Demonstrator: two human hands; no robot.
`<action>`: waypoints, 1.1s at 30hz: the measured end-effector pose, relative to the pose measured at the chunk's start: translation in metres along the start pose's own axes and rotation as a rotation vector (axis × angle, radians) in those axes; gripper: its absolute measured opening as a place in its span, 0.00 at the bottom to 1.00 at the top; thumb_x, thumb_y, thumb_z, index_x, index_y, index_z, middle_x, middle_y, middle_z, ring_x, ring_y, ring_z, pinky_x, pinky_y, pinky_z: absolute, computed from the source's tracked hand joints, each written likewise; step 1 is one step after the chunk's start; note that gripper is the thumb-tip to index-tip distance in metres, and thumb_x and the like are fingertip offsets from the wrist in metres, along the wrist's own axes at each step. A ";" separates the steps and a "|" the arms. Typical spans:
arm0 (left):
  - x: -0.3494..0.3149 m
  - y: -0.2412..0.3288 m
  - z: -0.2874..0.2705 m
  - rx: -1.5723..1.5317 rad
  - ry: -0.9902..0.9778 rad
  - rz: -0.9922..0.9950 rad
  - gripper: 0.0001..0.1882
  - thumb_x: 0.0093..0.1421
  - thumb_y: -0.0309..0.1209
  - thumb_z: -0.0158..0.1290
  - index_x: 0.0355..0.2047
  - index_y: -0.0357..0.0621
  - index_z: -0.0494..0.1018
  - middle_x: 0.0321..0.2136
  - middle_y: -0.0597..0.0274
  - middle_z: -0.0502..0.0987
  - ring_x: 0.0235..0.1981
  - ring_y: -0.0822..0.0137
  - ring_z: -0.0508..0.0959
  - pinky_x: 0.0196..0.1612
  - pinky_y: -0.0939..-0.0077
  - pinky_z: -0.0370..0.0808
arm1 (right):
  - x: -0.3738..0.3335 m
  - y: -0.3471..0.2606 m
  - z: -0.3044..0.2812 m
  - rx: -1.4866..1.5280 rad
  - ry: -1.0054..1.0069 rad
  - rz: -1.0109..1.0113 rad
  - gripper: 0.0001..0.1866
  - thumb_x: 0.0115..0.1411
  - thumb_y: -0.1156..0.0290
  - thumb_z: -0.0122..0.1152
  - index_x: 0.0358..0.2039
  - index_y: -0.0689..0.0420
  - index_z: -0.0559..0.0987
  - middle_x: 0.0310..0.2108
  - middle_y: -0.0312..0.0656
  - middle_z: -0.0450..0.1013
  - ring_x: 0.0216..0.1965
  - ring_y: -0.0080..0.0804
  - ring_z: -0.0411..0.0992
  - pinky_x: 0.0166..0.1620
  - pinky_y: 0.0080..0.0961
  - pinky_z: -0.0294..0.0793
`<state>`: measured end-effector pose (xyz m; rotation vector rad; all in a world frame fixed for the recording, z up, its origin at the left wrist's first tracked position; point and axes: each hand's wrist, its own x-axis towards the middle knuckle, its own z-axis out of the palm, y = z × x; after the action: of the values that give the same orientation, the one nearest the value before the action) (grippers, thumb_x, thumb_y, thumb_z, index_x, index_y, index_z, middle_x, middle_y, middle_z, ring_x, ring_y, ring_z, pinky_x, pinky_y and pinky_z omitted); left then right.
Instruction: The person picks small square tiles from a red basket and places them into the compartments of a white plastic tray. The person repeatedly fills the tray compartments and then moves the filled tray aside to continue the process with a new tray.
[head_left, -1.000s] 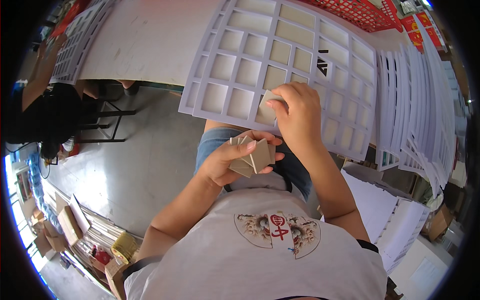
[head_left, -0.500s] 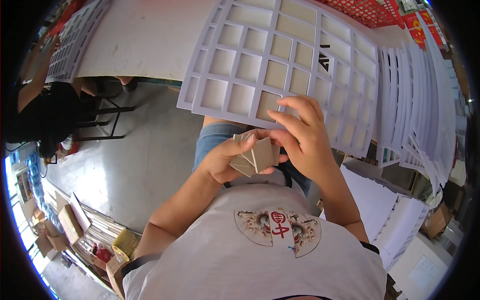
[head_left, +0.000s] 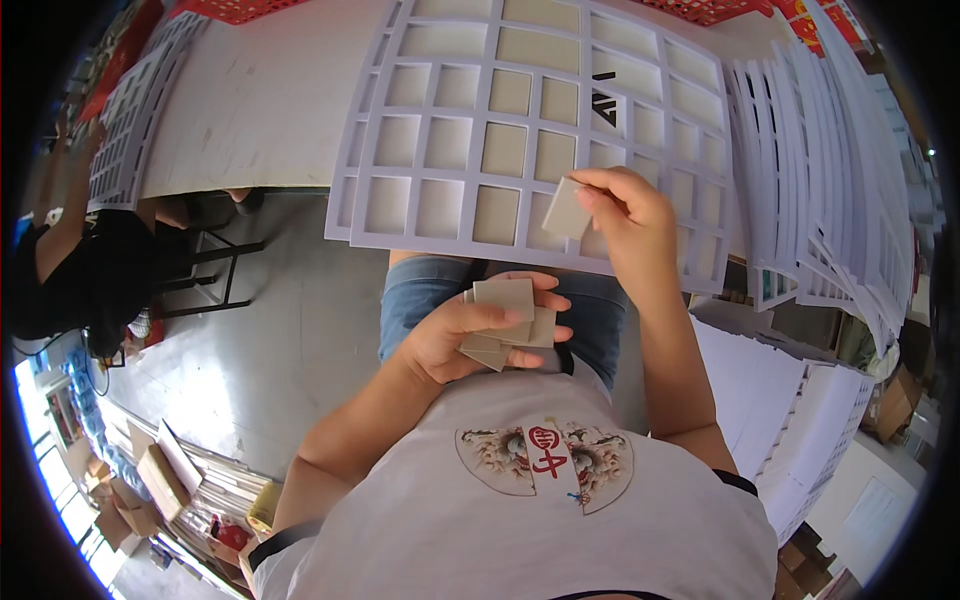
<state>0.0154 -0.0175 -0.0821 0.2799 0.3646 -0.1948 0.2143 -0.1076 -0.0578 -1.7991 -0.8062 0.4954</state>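
Observation:
My left hand [head_left: 438, 338] is closed around a loose fan of small beige board pieces [head_left: 508, 300], held low in front of my shirt. A single beige board piece [head_left: 565, 212] is pinched between the thumb and fingers of my right hand [head_left: 640, 212]. That piece is tilted, over the near edge of a white grid frame [head_left: 450, 244]. Beige fills several cells in the frame's middle columns, while cells to the left look whiter. A black mark [head_left: 604, 105] shows on the frame. Under it lies another white frame [head_left: 340, 215], sticking out at the left.
The white table [head_left: 260, 90] carries the frames. Many similar white frames [head_left: 800, 190] stand in a leaning row at the right. Red baskets [head_left: 235, 8] sit at the far edge. Another person [head_left: 85, 260] is at the left, beside a black metal stand [head_left: 215, 270].
My right hand has left the stack in my left hand and moved up over the frame with one board piece. The view has shifted slightly.

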 end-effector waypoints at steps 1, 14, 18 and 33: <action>0.001 -0.001 0.002 0.049 0.011 0.004 0.31 0.58 0.31 0.55 0.62 0.42 0.61 0.57 0.50 0.70 0.57 0.47 0.73 0.47 0.59 0.81 | 0.003 0.006 0.002 0.018 0.015 0.031 0.05 0.58 0.79 0.61 0.36 0.62 0.80 0.26 0.34 0.73 0.28 0.17 0.66 0.31 0.18 0.66; 0.011 0.000 0.007 0.140 0.134 0.031 0.29 0.61 0.36 0.58 0.61 0.46 0.63 0.53 0.58 0.73 0.53 0.58 0.76 0.39 0.71 0.80 | -0.024 0.003 0.002 -0.673 -0.153 -0.502 0.09 0.53 0.78 0.62 0.36 0.62 0.79 0.45 0.45 0.71 0.43 0.42 0.70 0.43 0.35 0.71; 0.011 0.003 0.002 0.216 -0.017 -0.009 0.32 0.62 0.46 0.57 0.61 0.44 0.63 0.50 0.55 0.75 0.50 0.57 0.78 0.34 0.75 0.79 | -0.040 -0.017 -0.008 -0.491 -0.229 -0.554 0.13 0.52 0.72 0.67 0.38 0.62 0.80 0.46 0.43 0.71 0.50 0.44 0.67 0.50 0.38 0.69; 0.025 -0.001 0.018 0.288 -0.130 -0.150 0.36 0.58 0.32 0.51 0.66 0.36 0.55 0.47 0.51 0.74 0.53 0.45 0.75 0.37 0.68 0.82 | -0.015 -0.003 -0.050 0.175 -0.026 0.183 0.05 0.60 0.79 0.58 0.37 0.60 0.78 0.28 0.31 0.72 0.25 0.15 0.67 0.28 0.16 0.66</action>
<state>0.0443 -0.0273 -0.0752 0.5214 0.2279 -0.4121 0.2365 -0.1506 -0.0377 -1.7140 -0.5988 0.6881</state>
